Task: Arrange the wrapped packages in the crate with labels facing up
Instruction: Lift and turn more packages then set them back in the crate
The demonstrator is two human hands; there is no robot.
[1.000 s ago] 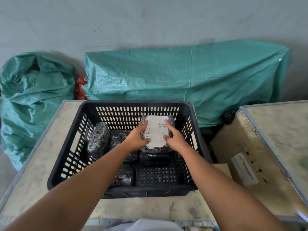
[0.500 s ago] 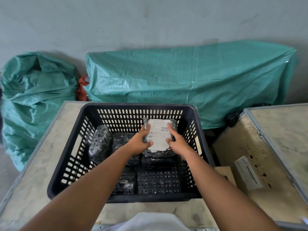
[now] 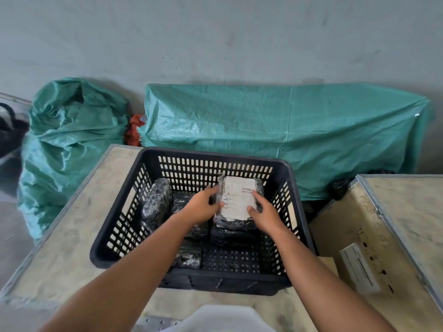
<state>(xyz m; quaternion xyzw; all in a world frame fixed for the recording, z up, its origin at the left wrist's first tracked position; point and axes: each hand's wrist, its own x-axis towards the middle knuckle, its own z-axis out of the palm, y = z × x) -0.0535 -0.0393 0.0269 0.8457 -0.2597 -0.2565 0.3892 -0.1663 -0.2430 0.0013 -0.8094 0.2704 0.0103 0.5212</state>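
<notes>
1. Toward the far right corner of the black slotted crate [image 3: 153, 212], both hands are on one wrapped package [image 3: 237, 200], its white label [image 3: 236, 196] facing up. It rests on top of another dark package, near the crate's far wall.
2. Her or his left hand [image 3: 202, 207] grips the package's left edge, fingers curled around it; the right hand [image 3: 263, 213] holds the right edge, thumb laid on the label. Both are closed on the package rather than spread.
3. I judge this the seating step: the label is already up, so what remains is pressing the package level and letting go without tilting it.
4. Next comes, I would guess, the package standing on edge [image 3: 157, 203] against the crate's left wall; no label shows on it. Others lie flat in the middle and at the near edge, their labels not visible either.
5. Under the crate is a pale, scuffed wooden top with a metal rim [image 3: 62, 236]; a second wooden box [image 3: 393, 221] with a paper slip stands just to the right.
6. Behind, green woven sacking [image 3: 275, 121] lies against a grey wall.
</notes>
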